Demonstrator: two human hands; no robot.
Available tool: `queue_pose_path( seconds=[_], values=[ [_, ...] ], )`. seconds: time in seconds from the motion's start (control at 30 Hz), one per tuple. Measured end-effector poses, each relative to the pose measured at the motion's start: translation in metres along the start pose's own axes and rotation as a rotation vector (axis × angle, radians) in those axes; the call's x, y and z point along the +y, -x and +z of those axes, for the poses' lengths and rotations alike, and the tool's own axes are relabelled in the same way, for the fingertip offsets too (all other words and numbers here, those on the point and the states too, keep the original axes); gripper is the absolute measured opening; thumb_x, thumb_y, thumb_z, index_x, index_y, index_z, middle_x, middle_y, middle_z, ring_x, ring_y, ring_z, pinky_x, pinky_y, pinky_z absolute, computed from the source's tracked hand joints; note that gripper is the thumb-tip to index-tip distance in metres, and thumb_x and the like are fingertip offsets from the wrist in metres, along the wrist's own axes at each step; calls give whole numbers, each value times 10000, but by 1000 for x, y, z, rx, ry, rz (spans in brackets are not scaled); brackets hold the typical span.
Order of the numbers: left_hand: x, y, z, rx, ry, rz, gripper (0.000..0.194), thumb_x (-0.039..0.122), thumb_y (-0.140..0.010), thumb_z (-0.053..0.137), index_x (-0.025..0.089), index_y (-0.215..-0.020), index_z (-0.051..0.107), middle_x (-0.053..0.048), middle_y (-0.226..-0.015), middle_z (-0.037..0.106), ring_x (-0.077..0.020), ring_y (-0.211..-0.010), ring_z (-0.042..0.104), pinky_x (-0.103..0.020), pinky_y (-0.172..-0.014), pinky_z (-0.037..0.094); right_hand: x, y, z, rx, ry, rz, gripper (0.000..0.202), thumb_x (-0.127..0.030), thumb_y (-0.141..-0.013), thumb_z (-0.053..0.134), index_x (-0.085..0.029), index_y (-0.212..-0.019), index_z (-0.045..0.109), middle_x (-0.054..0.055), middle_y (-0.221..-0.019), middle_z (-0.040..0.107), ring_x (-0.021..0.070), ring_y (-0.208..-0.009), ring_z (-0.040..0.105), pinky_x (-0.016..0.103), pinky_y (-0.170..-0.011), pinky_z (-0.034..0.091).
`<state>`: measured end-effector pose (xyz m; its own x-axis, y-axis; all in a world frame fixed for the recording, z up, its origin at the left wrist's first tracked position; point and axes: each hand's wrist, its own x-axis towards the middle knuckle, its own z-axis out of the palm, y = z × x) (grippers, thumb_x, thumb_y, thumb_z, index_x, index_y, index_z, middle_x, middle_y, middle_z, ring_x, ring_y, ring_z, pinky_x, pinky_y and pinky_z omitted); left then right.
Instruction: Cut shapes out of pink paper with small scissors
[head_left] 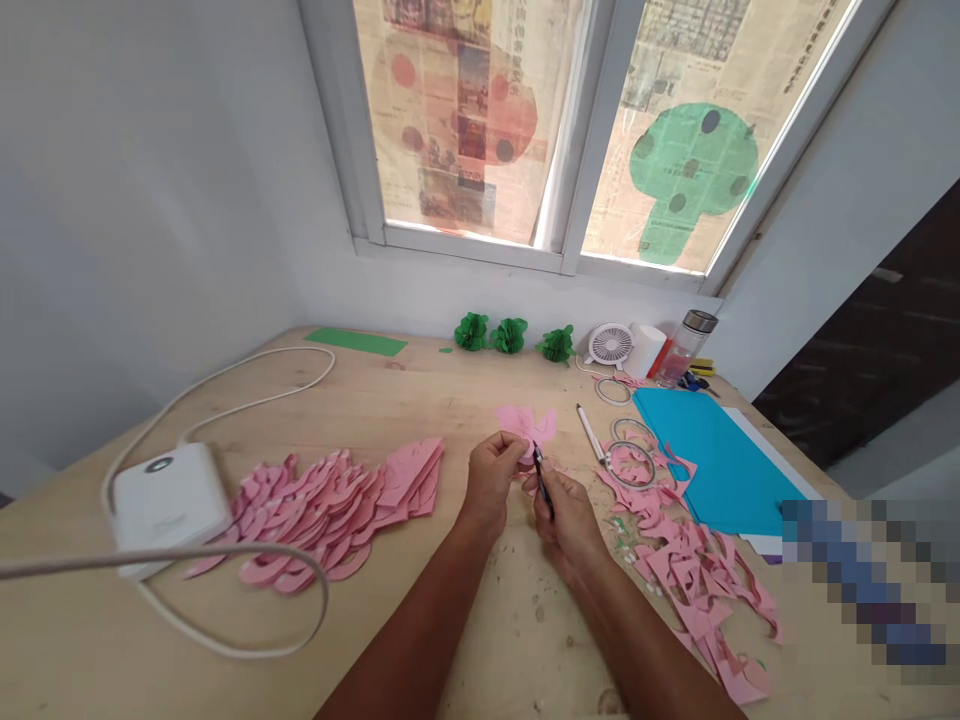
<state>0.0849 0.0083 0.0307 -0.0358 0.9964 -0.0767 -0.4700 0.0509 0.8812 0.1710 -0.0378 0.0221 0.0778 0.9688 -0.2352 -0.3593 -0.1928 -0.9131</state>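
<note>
Near the middle of the wooden table, my left hand (493,472) pinches a piece of pink paper (546,424) by its near edge. My right hand (568,515) is closed around a dark cutting tool (543,480), which looks like small scissors; its tip touches the paper beside my left fingertips. To the left lies a spread pile of cut pink paper shapes (322,510), with squarer pink sheets (412,475) at its right end. Curly pink scraps (697,580) are heaped to the right of my right hand.
A white power bank (174,500) with a looping cable sits at the left. Green paper flowers (510,336), a small fan (610,345) and a glass bottle (681,350) line the back. At the right are blue sheets (720,460), a pen (590,434) and rings (630,466).
</note>
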Motion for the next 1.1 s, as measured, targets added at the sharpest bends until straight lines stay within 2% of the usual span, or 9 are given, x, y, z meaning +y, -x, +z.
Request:
queue_pose_path(
  seconds=[0.73,1.1],
  values=[
    [-4,-1,-2,-49,4,31,167,244,-563,639,145,-519,512,33,-478,496,-67,-422,426,-206,-444,339,1,-2,-1,-11,7,-30,427,-566,-682,589,-141,-651,573,-100,-346,315,23,-284,178,193,-325,57],
    [-3,-3,-3,-8,-30,20,184,260,-546,652,145,-519,512,33,-478,506,-75,-443,447,-206,-462,355,4,-4,-2,-6,17,-28,432,-572,-675,590,-140,-656,580,-97,-346,326,24,-284,175,194,-320,60]
  ],
)
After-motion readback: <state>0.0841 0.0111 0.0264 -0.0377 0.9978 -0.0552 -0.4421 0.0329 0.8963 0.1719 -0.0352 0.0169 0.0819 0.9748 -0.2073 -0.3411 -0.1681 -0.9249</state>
